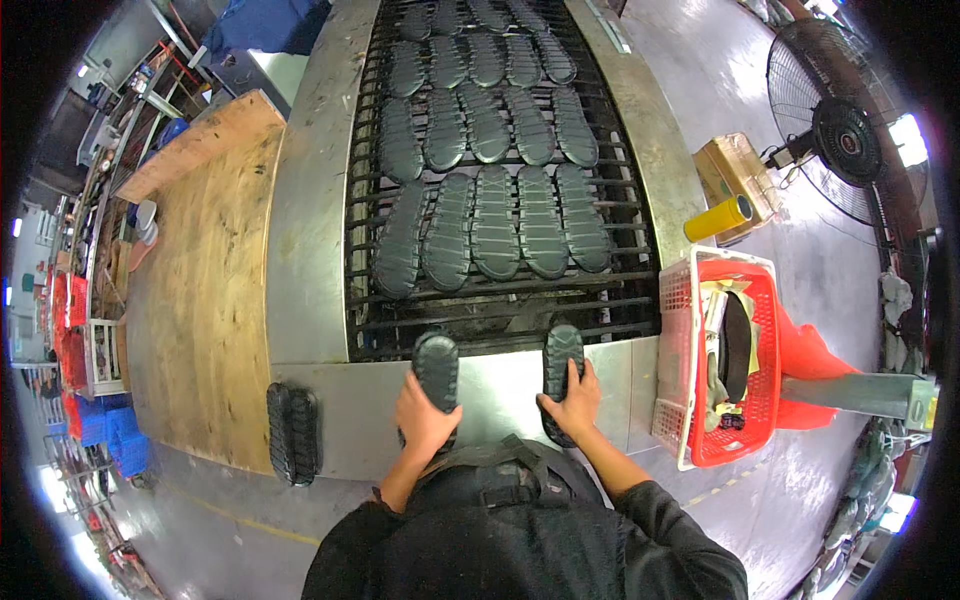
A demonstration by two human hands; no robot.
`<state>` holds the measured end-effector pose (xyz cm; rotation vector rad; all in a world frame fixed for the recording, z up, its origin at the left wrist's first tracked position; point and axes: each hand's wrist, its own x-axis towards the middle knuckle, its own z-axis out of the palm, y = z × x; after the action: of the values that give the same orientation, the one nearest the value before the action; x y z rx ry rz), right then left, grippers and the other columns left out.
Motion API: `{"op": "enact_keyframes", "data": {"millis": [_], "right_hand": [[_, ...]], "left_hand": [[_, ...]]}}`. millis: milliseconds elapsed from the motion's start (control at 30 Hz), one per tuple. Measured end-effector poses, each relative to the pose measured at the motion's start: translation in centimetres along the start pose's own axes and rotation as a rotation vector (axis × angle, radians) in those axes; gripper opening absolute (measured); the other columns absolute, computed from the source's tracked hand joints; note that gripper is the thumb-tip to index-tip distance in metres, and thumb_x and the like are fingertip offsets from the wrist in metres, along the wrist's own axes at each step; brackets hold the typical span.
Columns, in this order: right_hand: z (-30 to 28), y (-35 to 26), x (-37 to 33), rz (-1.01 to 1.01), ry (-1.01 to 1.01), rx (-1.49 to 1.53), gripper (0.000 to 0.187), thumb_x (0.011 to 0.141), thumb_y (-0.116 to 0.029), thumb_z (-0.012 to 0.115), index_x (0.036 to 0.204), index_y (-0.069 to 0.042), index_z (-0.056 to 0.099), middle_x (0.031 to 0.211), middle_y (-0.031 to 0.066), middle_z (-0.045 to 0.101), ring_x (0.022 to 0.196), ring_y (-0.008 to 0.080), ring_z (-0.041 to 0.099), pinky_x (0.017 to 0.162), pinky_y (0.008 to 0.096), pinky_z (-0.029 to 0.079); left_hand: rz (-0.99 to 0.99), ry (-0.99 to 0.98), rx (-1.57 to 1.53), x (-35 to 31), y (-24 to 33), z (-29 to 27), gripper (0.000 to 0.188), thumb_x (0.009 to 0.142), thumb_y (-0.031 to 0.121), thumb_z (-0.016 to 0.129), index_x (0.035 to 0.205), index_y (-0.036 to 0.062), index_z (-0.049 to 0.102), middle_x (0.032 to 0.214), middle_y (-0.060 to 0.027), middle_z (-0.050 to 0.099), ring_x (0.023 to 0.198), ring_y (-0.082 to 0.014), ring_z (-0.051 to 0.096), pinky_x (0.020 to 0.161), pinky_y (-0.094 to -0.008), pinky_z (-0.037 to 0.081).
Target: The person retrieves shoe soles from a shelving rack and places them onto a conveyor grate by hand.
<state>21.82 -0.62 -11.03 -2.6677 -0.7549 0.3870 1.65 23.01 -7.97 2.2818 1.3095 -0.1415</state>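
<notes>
Black ridged shoe soles lie in rows on the dark slatted rack (500,315) ahead of me; the nearest row includes a sole (495,222) at its middle. My left hand (425,418) is closed around a black sole (437,368) by its right and left edges, upright over the metal ledge (500,375). In the same way my right hand (575,402) grips a second sole (562,350), thumb on one side and fingers on the other. The lower ends of both soles are partly covered by my hands.
Two more soles (291,435) rest at the ledge's left end. On the right stand a red basket (767,370) with mixed items, a yellow cylinder (718,218), a cardboard box (740,175) and a black fan (845,140). A wooden board (200,300) borders the left side.
</notes>
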Motion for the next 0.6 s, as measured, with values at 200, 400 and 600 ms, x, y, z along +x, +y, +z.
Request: {"op": "enact_keyframes", "data": {"millis": [200,400,600], "right_hand": [[-0.1,-1.9,6.3,0.113,0.035,0.030,0.100,0.069,-0.046,0.084,0.151,-0.005,0.044,0.157,0.0301,0.032,0.138,0.0459,0.038,0.112,0.0526,0.035],[0.0,1.8,11.0,0.069,0.158,-0.054,0.083,0.080,-0.041,0.078,0.146,-0.001,0.050,0.158,0.0287,0.033,0.140,0.0460,0.036,0.115,0.0526,0.032],[-0.6,-2.8,10.2,-0.261,0.141,0.052,0.070,0.090,-0.043,0.073,0.141,0.001,0.055,0.157,0.0303,0.035,0.143,0.0486,0.034,0.118,0.0557,0.028]], "left_hand": [[0.068,-0.179,-0.254,6.4,11.6,3.1,0.125,0.068,0.045,0.087,0.158,-0.0024,0.014,0.134,-0.0329,0.054,0.122,-0.0472,0.057,0.103,-0.0501,0.049],[0.046,-0.239,-0.589,8.0,13.9,4.4,0.119,0.073,0.048,0.085,0.157,-0.0046,0.018,0.140,-0.0334,0.051,0.124,-0.0482,0.057,0.106,-0.0481,0.047],[0.066,0.034,-0.215,8.8,8.2,1.2,0.109,0.077,0.044,0.084,0.154,-0.0066,0.027,0.138,-0.0302,0.049,0.126,-0.0454,0.052,0.102,-0.0481,0.049]]}}
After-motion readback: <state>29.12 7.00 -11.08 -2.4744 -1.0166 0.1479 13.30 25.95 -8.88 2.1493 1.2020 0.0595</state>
